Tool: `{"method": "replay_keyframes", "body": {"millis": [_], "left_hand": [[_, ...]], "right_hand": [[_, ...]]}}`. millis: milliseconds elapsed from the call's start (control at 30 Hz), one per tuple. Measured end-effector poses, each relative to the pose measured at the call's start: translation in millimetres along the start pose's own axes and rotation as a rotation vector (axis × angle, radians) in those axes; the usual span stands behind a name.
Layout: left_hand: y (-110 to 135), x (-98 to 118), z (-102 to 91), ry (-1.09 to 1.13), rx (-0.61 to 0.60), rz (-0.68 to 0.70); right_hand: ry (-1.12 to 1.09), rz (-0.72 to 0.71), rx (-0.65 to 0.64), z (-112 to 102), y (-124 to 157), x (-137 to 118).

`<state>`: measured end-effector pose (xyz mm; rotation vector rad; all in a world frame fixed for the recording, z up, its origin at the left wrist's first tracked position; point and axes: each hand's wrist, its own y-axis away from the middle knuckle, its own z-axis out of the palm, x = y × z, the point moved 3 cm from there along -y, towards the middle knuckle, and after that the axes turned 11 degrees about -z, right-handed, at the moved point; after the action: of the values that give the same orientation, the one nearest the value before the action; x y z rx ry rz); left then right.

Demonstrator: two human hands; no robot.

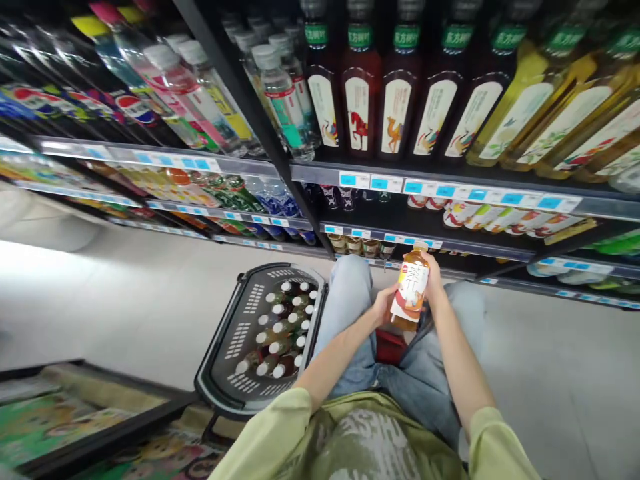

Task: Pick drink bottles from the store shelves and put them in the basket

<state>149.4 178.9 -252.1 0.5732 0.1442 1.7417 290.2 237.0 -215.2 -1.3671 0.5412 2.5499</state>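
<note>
Between my two hands is a bottle of amber drink (411, 288) with a white and orange label and a pale cap, tilted slightly, its label facing up at me. My left hand (385, 303) grips its lower left side. On the upper right side, my right hand (433, 272) is closed around it, some of its fingers hidden behind the bottle. The bottle is held above my bent knees, in front of the lower shelves. Left of my leg, a grey shopping basket (235, 340) on the floor holds several bottles (283, 327) with white caps.
Drink shelves (450, 190) stretch across the front, with dark tea bottles (357, 100) at upper right and cola bottles (125, 103) at upper left. A low rack (100, 427) with colourful packages stands behind the basket at lower left. Pale floor (540, 373) lies to my right.
</note>
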Motion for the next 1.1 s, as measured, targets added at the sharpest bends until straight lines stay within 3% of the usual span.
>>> {"method": "replay_keyframes", "body": {"millis": [100, 400, 833, 1100], "left_hand": [[-2.1, 3.9, 1.4, 0.006, -0.131, -0.122], [-5.7, 5.1, -5.7, -0.028, 0.16, -0.135], [-4.2, 7.7, -0.8, -0.059, 0.199, -0.157], [-0.9, 10.2, 8.5, -0.068, 0.162, -0.156]], "right_hand": [[-0.05, -0.013, -0.001, -3.8, -0.7, -3.1], [0.014, -0.029, 0.028, -3.3, -7.2, 11.1], [0.054, 0.049, 0.102, 0.4, -4.4, 7.1], [0.066, 0.06, 0.109, -0.9, -3.2, 7.8]]}}
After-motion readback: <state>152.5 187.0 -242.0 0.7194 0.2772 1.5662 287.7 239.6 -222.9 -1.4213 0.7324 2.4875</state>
